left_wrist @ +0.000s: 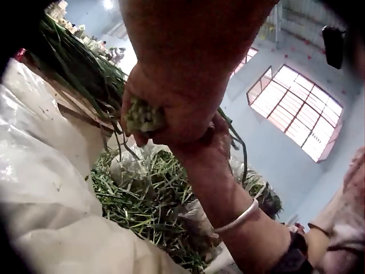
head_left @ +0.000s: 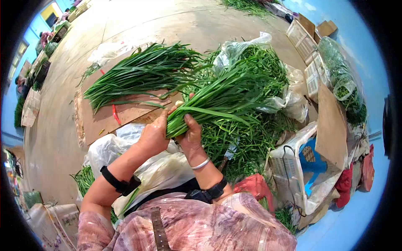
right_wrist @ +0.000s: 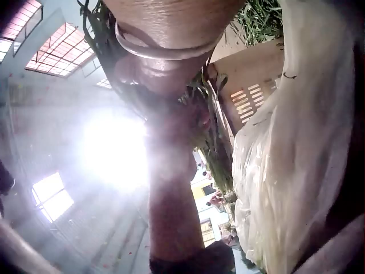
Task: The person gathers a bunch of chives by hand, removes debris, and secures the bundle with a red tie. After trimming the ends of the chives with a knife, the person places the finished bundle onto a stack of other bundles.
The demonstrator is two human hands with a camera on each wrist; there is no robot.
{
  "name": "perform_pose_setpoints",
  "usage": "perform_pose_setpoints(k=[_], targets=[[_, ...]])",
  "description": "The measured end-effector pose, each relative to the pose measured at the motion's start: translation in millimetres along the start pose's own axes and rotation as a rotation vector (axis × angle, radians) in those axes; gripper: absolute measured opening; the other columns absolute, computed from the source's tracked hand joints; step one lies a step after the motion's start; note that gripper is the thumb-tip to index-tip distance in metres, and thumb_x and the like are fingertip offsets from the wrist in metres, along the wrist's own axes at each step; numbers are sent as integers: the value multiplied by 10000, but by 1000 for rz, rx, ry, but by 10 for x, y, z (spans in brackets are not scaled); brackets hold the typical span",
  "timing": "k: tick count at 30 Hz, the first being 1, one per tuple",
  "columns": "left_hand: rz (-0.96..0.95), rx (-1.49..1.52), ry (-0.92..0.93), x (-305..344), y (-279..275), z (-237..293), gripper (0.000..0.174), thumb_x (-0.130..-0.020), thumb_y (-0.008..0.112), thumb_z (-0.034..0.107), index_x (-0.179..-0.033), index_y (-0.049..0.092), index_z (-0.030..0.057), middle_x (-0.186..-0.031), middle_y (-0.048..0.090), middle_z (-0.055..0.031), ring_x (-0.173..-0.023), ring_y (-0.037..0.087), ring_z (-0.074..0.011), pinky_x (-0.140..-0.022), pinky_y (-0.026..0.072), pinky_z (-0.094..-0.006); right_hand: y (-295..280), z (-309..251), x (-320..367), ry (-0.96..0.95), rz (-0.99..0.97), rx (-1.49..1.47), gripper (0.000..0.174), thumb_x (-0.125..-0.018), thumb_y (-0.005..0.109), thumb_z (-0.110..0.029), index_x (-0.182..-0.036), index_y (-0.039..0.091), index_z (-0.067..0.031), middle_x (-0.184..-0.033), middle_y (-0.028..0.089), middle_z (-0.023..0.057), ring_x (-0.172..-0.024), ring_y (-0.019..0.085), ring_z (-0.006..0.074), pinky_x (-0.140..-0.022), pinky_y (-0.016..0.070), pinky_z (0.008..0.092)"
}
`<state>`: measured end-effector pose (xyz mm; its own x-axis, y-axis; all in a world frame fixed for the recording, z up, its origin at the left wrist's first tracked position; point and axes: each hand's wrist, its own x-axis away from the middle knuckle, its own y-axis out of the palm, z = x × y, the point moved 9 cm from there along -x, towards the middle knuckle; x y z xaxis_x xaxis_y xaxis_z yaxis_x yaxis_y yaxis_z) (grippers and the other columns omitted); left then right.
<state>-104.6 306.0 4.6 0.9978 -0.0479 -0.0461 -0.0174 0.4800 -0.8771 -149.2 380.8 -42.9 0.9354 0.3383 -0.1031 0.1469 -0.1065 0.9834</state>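
A thick bunch of garlic chives point(head_left: 222, 94), with long flat green leaves, is held up in front of the body, leaves pointing to the upper right. My left hand point(head_left: 154, 133) grips it around the stem end; in the left wrist view the stem ends point(left_wrist: 144, 117) poke out of the fist. Close beside it, my right hand point(head_left: 190, 133) holds the same bunch from below and the right, thumb along the near side and most fingers hidden by leaves. Beyond the hands, a larger stack of chives point(head_left: 142, 73) lies on flat cardboard point(head_left: 98, 125).
Loose leaves point(head_left: 255, 138) are heaped on the right, with a knife point(head_left: 229, 152) lying among them. Red ties point(head_left: 115, 113) lie on the cardboard. White plastic sheeting point(head_left: 163, 169) covers the lap. To the right stands a white plastic crate point(head_left: 289, 178).
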Motion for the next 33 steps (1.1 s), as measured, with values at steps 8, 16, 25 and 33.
perform_pose_setpoints(k=[8,16,25,33], targets=[[2,74,5,146,-143,-22,583,-706,585,45,-1237,359,-38,-1068,549,-278,-950,549,-432,-772,471,-453,54,95,66,76,-25,40,689,-779,646,-152,-1370,294,-122,-1183,535,140,-1089,537,292,-935,451,416],[-603,689,-408,622,-144,-262,298,-707,634,14,-977,513,-23,-743,601,-108,-682,632,-199,-616,517,-328,-196,-94,20,272,303,132,613,-825,560,-503,-1226,461,-50,-1166,555,140,-1018,572,281,-872,487,446],[-492,2234,-676,1081,335,81,452,-764,626,34,-1171,456,-65,-883,595,-136,-671,609,-182,-571,524,-263,-661,-580,-232,548,282,1022,697,-846,560,-475,-1266,332,33,-1118,548,259,-968,602,371,-737,554,472],[-423,2332,-658,1011,651,-50,424,-802,573,24,-1203,451,-44,-1010,613,-174,-817,646,-209,-597,524,-257,-400,-285,524,778,172,1176,242,-909,523,-218,-926,581,15,-856,658,133,-697,667,185,-564,543,249]])
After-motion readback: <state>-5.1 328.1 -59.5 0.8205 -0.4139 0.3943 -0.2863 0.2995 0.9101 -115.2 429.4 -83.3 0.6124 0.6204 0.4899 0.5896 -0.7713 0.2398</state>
